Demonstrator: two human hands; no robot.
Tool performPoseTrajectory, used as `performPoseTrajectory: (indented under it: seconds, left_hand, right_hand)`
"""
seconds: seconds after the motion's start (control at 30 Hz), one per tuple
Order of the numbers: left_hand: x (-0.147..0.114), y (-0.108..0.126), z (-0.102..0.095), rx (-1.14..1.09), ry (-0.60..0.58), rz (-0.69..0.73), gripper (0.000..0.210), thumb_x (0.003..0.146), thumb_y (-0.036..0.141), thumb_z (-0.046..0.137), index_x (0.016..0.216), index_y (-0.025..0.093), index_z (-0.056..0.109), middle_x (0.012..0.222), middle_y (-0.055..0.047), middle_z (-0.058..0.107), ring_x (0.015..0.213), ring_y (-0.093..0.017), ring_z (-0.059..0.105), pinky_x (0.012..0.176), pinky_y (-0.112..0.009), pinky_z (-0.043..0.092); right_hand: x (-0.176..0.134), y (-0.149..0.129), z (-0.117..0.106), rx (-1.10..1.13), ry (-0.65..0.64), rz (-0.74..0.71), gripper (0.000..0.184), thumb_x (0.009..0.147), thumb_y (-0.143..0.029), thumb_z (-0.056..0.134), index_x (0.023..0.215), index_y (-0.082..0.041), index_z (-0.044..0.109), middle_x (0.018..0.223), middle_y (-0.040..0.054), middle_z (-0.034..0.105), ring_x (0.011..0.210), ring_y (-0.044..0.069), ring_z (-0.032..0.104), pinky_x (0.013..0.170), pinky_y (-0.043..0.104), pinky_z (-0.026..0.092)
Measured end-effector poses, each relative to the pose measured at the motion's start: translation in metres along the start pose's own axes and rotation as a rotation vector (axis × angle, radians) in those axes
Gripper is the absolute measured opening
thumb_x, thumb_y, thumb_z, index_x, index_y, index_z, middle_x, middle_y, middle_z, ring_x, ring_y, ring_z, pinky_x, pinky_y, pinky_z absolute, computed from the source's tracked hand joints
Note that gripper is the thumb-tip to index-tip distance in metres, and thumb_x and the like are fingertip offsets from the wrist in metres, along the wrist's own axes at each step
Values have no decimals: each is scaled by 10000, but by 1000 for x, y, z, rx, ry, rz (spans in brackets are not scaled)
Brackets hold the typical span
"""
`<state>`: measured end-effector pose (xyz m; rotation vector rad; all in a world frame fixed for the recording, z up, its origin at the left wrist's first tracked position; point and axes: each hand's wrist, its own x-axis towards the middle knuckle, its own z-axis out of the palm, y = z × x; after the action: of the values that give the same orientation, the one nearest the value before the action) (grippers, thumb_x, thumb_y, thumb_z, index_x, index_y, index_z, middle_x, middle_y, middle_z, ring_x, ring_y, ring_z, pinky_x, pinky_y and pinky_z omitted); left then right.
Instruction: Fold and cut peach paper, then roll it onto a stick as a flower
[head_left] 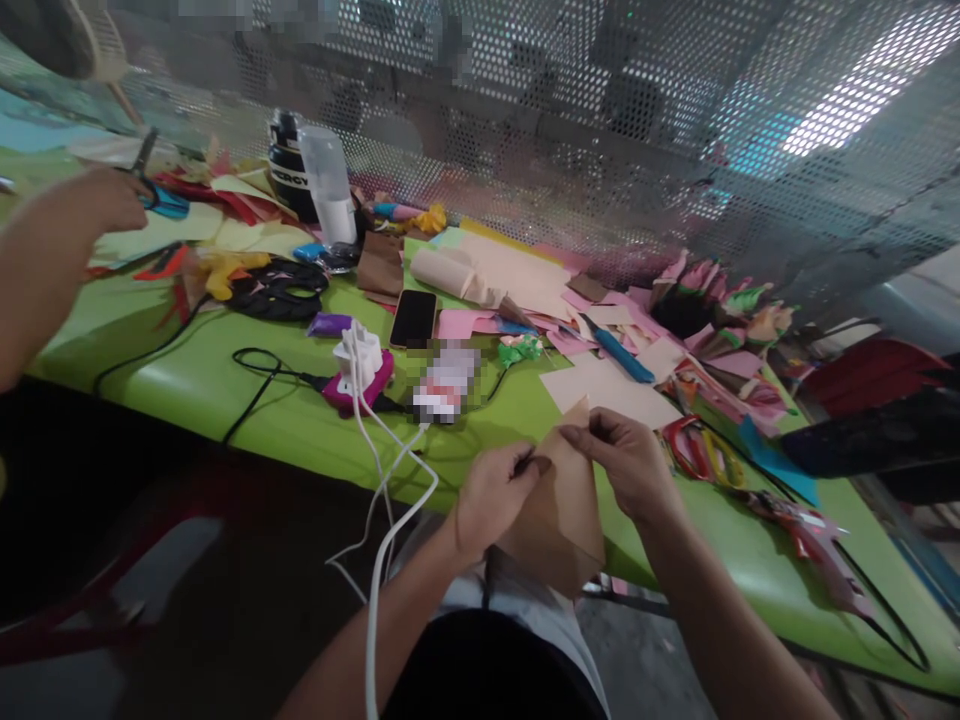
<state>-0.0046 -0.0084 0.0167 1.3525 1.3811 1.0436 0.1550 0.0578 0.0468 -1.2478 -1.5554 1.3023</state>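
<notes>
A sheet of tan paper (559, 520) hangs between my hands over the table's front edge, its top corner pointing up. My left hand (499, 495) pinches its left side, thumb against the paper. At the top corner, the fingertips of my right hand (626, 455) are closed on the same sheet. Just beyond my hands lies a flat cream paper piece (611, 390), with a blue-handled cutter (619, 347) near it. To the right of my right hand are red and yellow scissors (701, 450) and a pink glue gun (817, 545).
Another person's hand (112, 200) holds scissors (146, 165) at the far left. A power adapter (356, 365) with white cables stands on the green table (300, 420), near two phones. Behind are a clear bottle (328, 185), paper scraps and a perforated metal screen (525, 120).
</notes>
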Motion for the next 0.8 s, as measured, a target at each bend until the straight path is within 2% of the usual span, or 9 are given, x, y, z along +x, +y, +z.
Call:
performPoseTrajectory:
  seconds: [0.2,0.37,0.5,0.6,0.8]
  left_hand:
    - [0,2,-1,-51,-7,-27,339,864,401,477,600,197,418,585,41,384,597,-122,389,533,-267,246]
    - [1,4,-3,-61,17,-38,350,866,413,470,600,195,404,597,43,380,602,-116,386,545,-266,246]
    - [3,5,-3,-64,15,-13,346,850,413,478,595,199,383,593,48,347,600,-114,363,549,-269,233]
    - [6,7,-3,-48,6,7,357,828,413,510,581,201,363,582,51,342,595,-111,354,542,-268,220]
    - [9,12,-3,-111,140,-11,351,819,424,525,581,197,405,586,49,379,605,-110,367,561,-255,261]
  right_hand:
    - [-1,-1,-1,-6,16,9,444,635,-561,822,571,-207,561,566,-26,506,552,126,416,505,261,321]
    - [-2,-3,-5,21,-88,59,388,633,-561,817,695,-206,674,652,5,622,596,157,512,555,279,390]
    - [-2,-3,-8,-5,-82,83,417,594,-569,835,620,-196,651,600,1,601,564,144,487,522,270,353]
    - [-2,-5,-8,-12,-61,85,416,573,-556,848,633,-193,655,597,-7,593,560,138,477,518,265,343]
    - [-6,-4,-6,-22,-108,116,465,548,-572,849,583,-195,580,547,-37,506,535,116,422,508,256,301]
